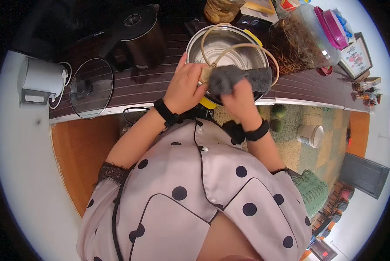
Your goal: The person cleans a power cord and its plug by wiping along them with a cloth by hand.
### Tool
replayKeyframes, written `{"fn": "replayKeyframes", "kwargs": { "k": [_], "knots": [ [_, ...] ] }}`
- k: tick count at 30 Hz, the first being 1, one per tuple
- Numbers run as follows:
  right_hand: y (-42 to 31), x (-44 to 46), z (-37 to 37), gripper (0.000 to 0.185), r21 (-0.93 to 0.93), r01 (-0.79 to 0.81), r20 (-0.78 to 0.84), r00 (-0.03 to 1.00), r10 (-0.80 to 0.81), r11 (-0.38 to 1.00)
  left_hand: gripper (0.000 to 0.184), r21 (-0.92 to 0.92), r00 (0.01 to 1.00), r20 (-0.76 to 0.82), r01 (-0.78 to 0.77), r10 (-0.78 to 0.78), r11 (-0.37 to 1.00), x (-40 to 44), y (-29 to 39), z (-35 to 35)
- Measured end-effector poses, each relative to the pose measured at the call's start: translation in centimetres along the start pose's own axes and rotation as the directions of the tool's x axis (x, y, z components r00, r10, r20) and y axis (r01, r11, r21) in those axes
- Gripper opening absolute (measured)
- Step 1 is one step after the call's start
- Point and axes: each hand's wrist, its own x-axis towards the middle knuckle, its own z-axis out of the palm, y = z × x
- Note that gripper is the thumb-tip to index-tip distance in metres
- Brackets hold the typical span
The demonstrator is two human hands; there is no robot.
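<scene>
In my left hand (184, 87) is a beige plug-like end (206, 74) of a beige cord (263, 50), fingers closed around it. The cord loops over a shiny metal pot (212, 41) with yellow handles. My right hand (239, 101), slightly blurred, is closed on a dark grey cloth (258, 80). Part of the cloth lies bunched against the plug end, and it covers the pot's near right side. Both hands are at the near rim of the pot; the cord's far end cannot be made out.
Left on the dark striped counter (173, 48) are a glass lid (90, 89) and a dark kettle (140, 39). A large clear jar (299, 43) with a purple lid stands right of the pot. Behind it is another jar (221, 11). A white bucket (310, 135) sits on the floor.
</scene>
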Motion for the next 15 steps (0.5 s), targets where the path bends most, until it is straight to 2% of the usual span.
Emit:
{"fn": "replayKeyframes", "kwargs": {
  "k": [2, 3, 4, 6, 7, 8, 10, 14, 15],
  "knots": [
    [1.1, 0.2, -1.4, 0.025, 0.192, -0.345, -0.089, 0.926, 0.366, 0.919, 0.032, -0.047, 0.999, -0.03, 0.018, -0.02, 0.999, 0.1, 0.3, 0.2],
    [1.7, 0.1, -1.5, 0.024, 0.26, -0.307, -0.136, 0.927, 0.35, 0.915, 0.03, -0.092, 0.997, -0.057, 0.041, -0.046, 0.995, 0.1, 0.4, 0.2],
    [1.4, 0.1, -1.4, 0.024, 0.266, -0.311, -0.135, 0.925, 0.354, 0.913, 0.03, -0.09, 0.998, -0.051, 0.044, -0.049, 0.995, 0.0, 0.4, 0.2],
    [0.1, 0.1, -1.4, 0.024, 0.205, -0.184, -0.192, 0.955, 0.224, 0.961, 0.029, -0.057, 0.997, -0.069, 0.02, -0.024, 0.998, 0.2, 0.5, 0.4],
    [-0.1, -0.2, -1.2, 0.028, 0.243, -0.167, -0.177, 0.961, 0.213, 0.956, 0.029, -0.058, 0.998, -0.067, 0.017, -0.02, 0.998, 0.2, 0.4, 0.4],
    [-0.4, -0.3, -1.0, 0.028, 0.243, -0.167, -0.178, 0.96, 0.214, 0.955, 0.03, -0.06, 0.998, -0.058, 0.027, -0.031, 0.998, 0.1, 0.5, 0.3],
    [-0.8, -0.4, -0.8, 0.031, 0.424, -0.235, -0.255, 0.896, 0.365, 0.874, 0.03, -0.059, 0.998, -0.047, 0.041, -0.044, 0.997, 0.1, 0.5, 0.2],
    [-0.1, -0.6, -0.6, 0.034, 0.401, -0.243, -0.235, 0.905, 0.355, 0.883, 0.034, -0.052, 0.998, -0.052, 0.017, -0.02, 0.998, 0.2, 0.7, 0.1],
    [0.0, -0.5, -0.6, 0.033, 0.295, -0.217, -0.184, 0.943, 0.278, 0.931, 0.036, -0.051, 0.999, -0.029, 0.03, -0.031, 0.998, 0.2, 0.8, 0.1]
  ]
}}
